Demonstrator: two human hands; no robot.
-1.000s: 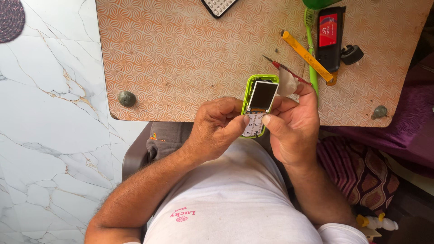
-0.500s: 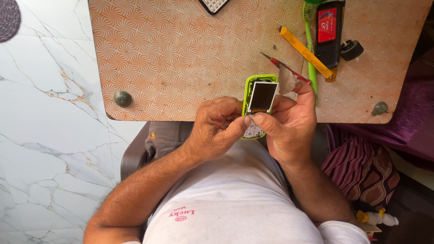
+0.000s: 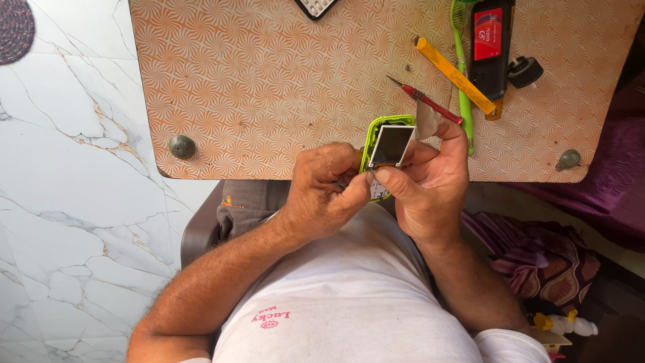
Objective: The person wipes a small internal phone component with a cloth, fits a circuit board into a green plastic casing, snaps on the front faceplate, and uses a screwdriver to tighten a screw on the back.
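Cradling the green phone (image 3: 380,144) between our left hand (image 3: 322,191) and right hand (image 3: 426,185), both closed round it, we steady its loose screen (image 3: 391,145) above the table's edge (image 3: 269,171).

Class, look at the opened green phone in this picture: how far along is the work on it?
Done: the green phone is open, its small screen lifted loose. In hand: the left hand and right hand grip it together, thumbs by the keypad. Left: the red screwdriver and yellow pry tool lie unused on the table; the phone is not closed.
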